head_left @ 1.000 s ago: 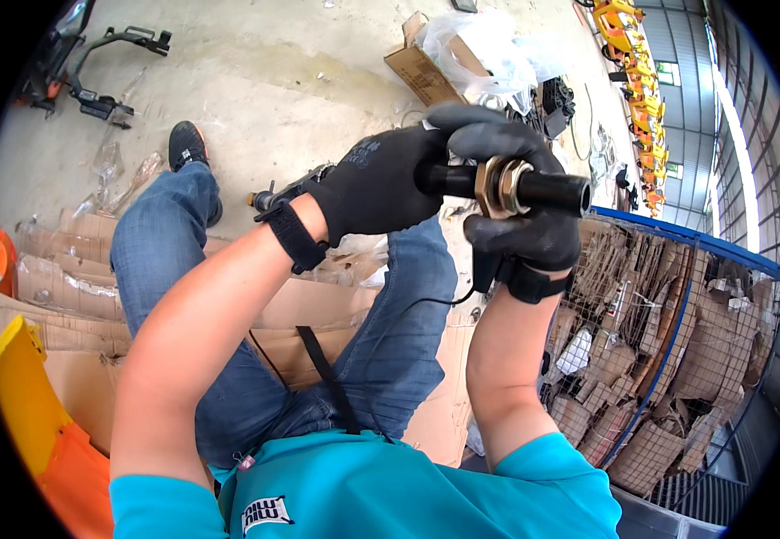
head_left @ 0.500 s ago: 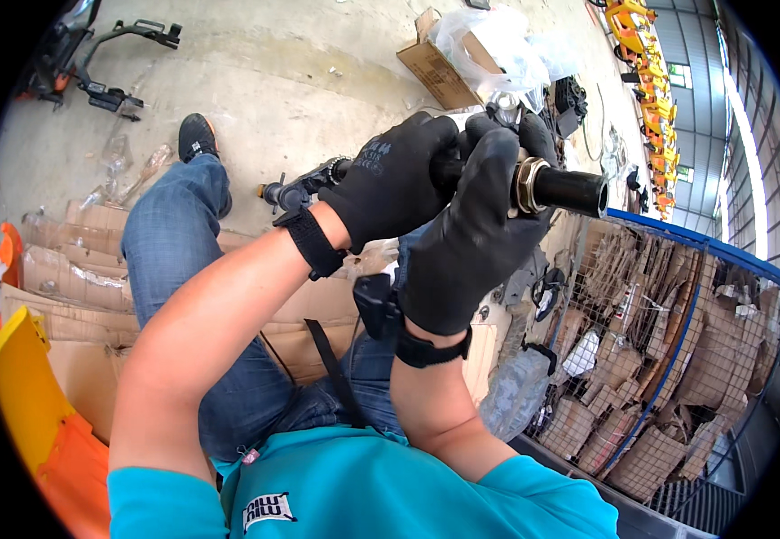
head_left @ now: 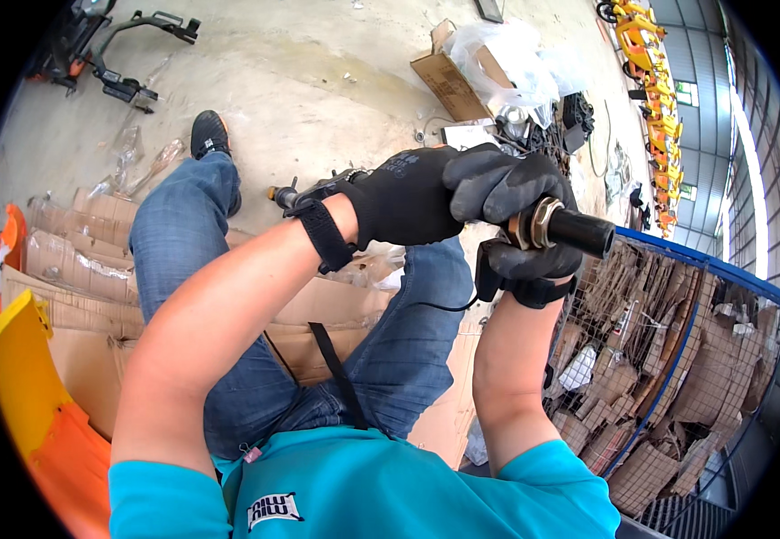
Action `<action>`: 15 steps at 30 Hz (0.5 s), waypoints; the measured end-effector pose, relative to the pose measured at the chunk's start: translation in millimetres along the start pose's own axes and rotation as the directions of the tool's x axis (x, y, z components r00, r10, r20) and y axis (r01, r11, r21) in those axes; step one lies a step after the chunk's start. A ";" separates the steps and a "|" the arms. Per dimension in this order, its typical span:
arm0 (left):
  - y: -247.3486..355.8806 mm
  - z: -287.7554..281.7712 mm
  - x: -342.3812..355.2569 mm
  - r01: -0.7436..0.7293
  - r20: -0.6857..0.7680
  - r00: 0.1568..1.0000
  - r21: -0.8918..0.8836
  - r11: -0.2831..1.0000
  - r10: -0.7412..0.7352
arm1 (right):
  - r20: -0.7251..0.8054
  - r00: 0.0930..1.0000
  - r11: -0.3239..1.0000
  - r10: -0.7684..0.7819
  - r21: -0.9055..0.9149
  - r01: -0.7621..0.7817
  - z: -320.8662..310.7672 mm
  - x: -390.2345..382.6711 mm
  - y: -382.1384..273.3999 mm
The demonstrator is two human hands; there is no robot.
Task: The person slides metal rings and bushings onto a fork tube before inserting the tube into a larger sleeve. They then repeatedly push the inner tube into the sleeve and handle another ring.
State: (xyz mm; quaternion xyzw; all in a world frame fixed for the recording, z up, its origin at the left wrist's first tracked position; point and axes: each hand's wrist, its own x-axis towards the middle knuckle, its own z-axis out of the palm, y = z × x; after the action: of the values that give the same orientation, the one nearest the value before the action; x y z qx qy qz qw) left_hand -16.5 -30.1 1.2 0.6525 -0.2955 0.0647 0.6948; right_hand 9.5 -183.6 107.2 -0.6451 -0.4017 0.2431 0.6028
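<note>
A black tube with brass-coloured hex nuts around it points to the right in front of me. My left hand, in a black glove, is closed around its left part, which the glove mostly hides. My right hand, gloved too, wraps the tube right beside the nuts, with fingers above and below. Beyond my left wrist shows a grey metal part; whether it joins the tube is hidden by my hand.
Flattened cardboard lies under and beside my legs. Ahead stand an open carton with clear plastic wrap and loose black parts. A blue-framed wire cage full of cardboard is at my right, yellow and orange panels at my left.
My right hand has shifted right and turned, its forearm swinging outward; its grip now sits close behind the nuts. The tube end has tipped slightly lower. My left hand stays closed around it.
</note>
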 end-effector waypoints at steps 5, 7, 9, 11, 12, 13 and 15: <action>-1.7 11.0 3.9 -0.058 -0.172 0.984 -0.046 0.997 0.050 | -0.515 0.856 0.996 -0.049 -0.087 0.004 46.4 -6.5 4.9; -5.7 14.1 -1.5 0.045 -0.215 0.976 0.065 0.997 -0.030 | -0.791 0.607 0.989 -0.074 -0.139 -0.060 79.7 6.7 13.3; 0.7 16.7 -6.0 0.101 -0.277 0.956 0.020 0.995 -0.091 | -0.932 0.336 0.953 -0.136 -0.216 -0.212 105.0 16.1 17.7; -0.1 16.6 -5.3 0.090 -0.255 0.964 0.032 0.995 -0.079 | -0.928 0.313 0.948 -0.200 -0.264 -0.177 112.6 21.6 18.0; -0.1 17.0 -3.7 0.085 -0.247 0.966 0.040 0.996 -0.073 | -0.924 0.325 0.938 -0.203 -0.279 -0.208 107.5 15.3 15.9; 1.7 11.3 -3.1 0.072 -0.190 0.980 0.016 0.997 -0.067 | -0.850 0.492 0.927 -0.188 -0.319 -0.196 95.6 5.7 12.4; 2.3 6.1 -2.9 0.166 -0.060 0.984 -0.030 0.986 -0.167 | -0.667 0.743 0.951 -0.057 -0.263 -0.164 68.9 -12.0 -0.2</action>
State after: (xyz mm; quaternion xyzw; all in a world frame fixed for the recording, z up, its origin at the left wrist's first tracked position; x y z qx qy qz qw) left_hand -22.0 -34.7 1.6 0.6641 -0.2189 0.0233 0.7145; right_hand -52.2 -153.3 94.7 -0.7854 -0.1733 -0.0511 0.5920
